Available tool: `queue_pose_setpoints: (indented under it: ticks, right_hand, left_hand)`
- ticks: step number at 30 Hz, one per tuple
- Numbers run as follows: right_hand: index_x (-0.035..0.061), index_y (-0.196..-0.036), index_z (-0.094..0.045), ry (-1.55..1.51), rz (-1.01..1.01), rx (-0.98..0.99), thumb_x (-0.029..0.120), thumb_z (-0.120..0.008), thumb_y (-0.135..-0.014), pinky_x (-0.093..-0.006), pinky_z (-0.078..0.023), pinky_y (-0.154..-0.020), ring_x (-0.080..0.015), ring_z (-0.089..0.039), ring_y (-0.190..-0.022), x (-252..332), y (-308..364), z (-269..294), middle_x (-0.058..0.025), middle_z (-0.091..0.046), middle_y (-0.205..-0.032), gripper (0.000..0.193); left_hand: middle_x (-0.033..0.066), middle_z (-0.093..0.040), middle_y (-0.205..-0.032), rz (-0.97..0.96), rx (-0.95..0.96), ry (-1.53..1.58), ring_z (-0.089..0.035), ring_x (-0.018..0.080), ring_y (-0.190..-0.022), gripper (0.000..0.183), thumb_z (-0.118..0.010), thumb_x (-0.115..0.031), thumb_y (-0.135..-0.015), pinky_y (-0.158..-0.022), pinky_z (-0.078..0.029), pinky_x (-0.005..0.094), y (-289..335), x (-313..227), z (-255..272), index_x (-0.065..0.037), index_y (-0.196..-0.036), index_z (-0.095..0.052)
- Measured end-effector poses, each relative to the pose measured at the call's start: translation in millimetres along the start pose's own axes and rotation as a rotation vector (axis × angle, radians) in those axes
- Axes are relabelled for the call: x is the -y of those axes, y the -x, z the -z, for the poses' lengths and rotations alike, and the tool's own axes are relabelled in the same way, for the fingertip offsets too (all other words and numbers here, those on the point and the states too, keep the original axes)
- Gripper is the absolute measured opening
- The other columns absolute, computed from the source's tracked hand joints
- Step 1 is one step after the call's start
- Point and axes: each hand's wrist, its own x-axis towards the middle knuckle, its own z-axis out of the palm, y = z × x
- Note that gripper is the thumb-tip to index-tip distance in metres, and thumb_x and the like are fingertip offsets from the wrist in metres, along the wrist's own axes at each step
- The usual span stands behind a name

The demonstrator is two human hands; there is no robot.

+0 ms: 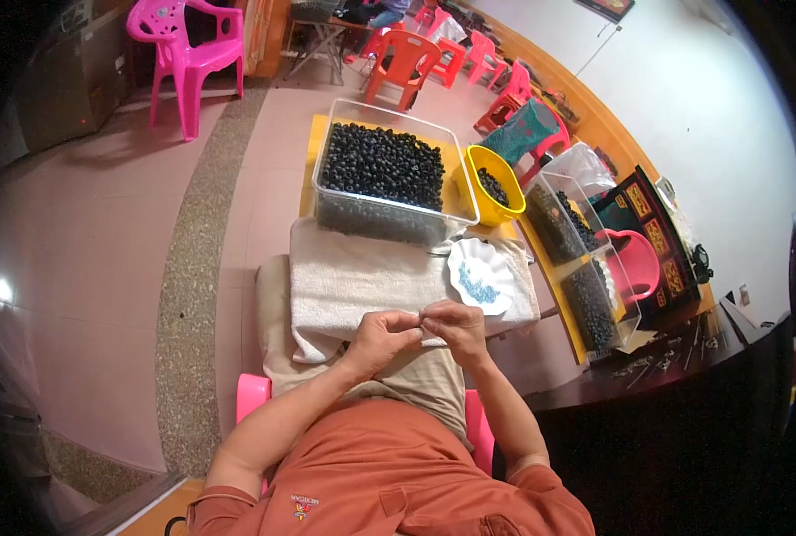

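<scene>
My left hand (382, 339) and my right hand (457, 328) meet above my lap, at the near edge of a white towel (362, 277). The thumbs and fingers of both are pinched together at one spot. Whatever lies between the fingertips is too small to make out. Just beyond my right hand, a white scalloped plate (496, 255) holds many tiny light-blue pieces (478, 286). Farther off stands a clear plastic bin (398, 228) heaped with small dark round pieces (380, 165). To its right is a yellow basin (505, 213) with fewer dark pieces inside.
Two more clear bins (626, 326) with dark pieces stand at the right, beside a dark table (657, 375) with small metal tools. A pink armchair (188, 58) is at the far left. Red and pink chairs (402, 62) and a partly seen person (389, 13) are at the back.
</scene>
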Motion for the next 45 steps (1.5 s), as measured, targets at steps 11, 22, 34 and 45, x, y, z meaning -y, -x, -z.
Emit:
queue_pose_setpoints:
  ticks: [11, 22, 34, 45]
  right_hand:
    - [-0.0038, -0.095, -0.065, -0.069, 0.09, -0.127, 0.0, -0.066, -0.084, -0.0291, -0.047, -0.081, -0.0178, -0.06, -0.091, -15.5, 7.8, -11.5, -0.0097, -0.063, -0.099, 0.012]
    - [0.0031, -0.092, -0.064, 0.5, 0.443, 0.008, 0.001, -0.069, -0.082, -0.0329, -0.05, -0.067, -0.0257, -0.064, -0.079, 9.9, 1.9, -2.4, -0.0123, -0.065, -0.09, 0.012]
    - [0.0013, -0.096, -0.065, 0.366, 0.283, 0.172, 0.002, -0.066, -0.084, -0.0304, -0.05, -0.067, -0.0203, -0.062, -0.078, 15.0, 11.0, 9.5, -0.0106, -0.063, -0.09, 0.012]
    - [-0.0026, -0.098, -0.065, -0.136, -0.036, 0.315, 0.001, -0.064, -0.089, -0.0263, -0.045, -0.082, -0.0139, -0.057, -0.094, 18.1, 12.8, 18.3, -0.0069, -0.06, -0.099, 0.01]
  left_hand:
    - [0.0045, -0.066, -0.093, 0.176, 0.075, 0.269, -0.066, 0.0139, -0.082, 0.021, -0.066, -0.007, -0.088, -0.078, -0.056, 0.0268, -1.5, -1.0, 9.8, 0.001, -0.107, -0.064]
    - [0.0043, -0.066, -0.096, 0.138, 0.139, 0.001, -0.063, 0.0091, -0.08, 0.022, -0.065, -0.005, -0.088, -0.074, -0.053, 0.0236, -2.0, -2.6, 10.4, 0.002, -0.109, -0.064]
    - [0.002, -0.065, -0.092, 0.061, 0.153, -0.096, -0.06, 0.0081, -0.083, 0.012, -0.066, -0.002, -0.086, -0.074, -0.05, 0.0239, -2.1, 5.3, 7.1, 0.0, -0.097, -0.063]
    - [0.0027, -0.066, -0.084, 0.059, 0.147, 0.034, -0.06, 0.0074, -0.074, 0.01, -0.068, -0.005, -0.086, -0.067, -0.051, 0.0219, -4.8, 4.3, 11.0, -0.001, -0.094, -0.063]
